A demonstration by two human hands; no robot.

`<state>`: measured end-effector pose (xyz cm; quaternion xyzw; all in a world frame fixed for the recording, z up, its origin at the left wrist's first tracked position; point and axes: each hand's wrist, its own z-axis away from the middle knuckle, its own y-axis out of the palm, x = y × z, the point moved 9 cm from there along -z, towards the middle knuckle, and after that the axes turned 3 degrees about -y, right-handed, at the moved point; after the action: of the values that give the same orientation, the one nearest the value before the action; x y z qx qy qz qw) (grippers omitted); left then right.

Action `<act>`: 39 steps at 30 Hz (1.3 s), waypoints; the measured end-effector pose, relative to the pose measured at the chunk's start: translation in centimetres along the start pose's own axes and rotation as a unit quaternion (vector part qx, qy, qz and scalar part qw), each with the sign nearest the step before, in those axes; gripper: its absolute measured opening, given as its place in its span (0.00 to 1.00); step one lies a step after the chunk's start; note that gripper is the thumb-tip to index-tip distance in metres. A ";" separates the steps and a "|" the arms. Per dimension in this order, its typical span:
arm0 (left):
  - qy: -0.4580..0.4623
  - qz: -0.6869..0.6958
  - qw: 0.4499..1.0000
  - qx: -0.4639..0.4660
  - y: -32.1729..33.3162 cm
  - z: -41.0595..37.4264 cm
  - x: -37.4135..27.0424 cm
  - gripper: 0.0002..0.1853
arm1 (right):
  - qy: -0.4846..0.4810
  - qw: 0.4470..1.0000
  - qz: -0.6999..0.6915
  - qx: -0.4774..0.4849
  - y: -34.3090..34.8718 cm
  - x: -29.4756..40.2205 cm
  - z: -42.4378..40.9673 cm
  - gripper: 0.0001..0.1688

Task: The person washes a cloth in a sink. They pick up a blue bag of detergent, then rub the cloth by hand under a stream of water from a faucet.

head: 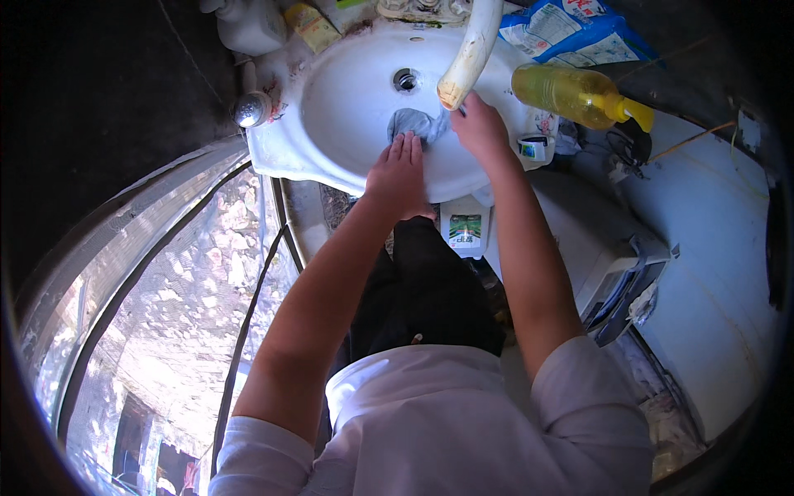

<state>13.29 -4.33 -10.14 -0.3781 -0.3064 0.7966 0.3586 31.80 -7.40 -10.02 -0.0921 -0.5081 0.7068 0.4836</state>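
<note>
A wet-looking grey cloth (410, 123) lies bunched in the near part of the white ceramic washbasin (347, 93). My left hand (402, 177) reaches over the basin's front rim, its extended fingertips at the cloth's near edge and its thumb held apart. At the cloth's right end, my right hand (482, 127) has curled fingers closed on the fabric; part of that grip is hidden. A white curved pipe (471, 56) with a yellowed end hangs just above the right hand and covers some of it. The drain hole (405, 79) shows beyond the cloth.
A yellow pump bottle (564, 93) lies on its side at the right, below a blue printed bag (570, 31). A white pump bottle (251, 25) and a tube (312, 28) stand back left. A silver-topped jar (251, 110) sits by the left rim; a white container (465, 229) stands below.
</note>
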 end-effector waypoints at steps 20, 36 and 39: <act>0.030 -0.119 0.991 -0.057 -4.1 1.5 5.7 0.30 | 0.077 0.989 -0.099 0.074 5.2 -3.9 -1.2 0.26; 0.103 -0.128 0.980 -0.116 -6.2 2.0 6.9 0.23 | 0.169 0.924 -0.160 0.304 8.3 -4.5 -3.3 0.27; 0.125 -0.111 0.976 -0.138 -7.0 2.0 7.8 0.19 | 0.170 0.926 -0.097 0.323 7.0 -3.7 -2.4 0.26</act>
<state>10.46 5.36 -6.80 -0.4841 -0.4066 0.6485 0.4240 31.08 -8.83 -18.12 0.0002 -0.1684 0.7561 0.6325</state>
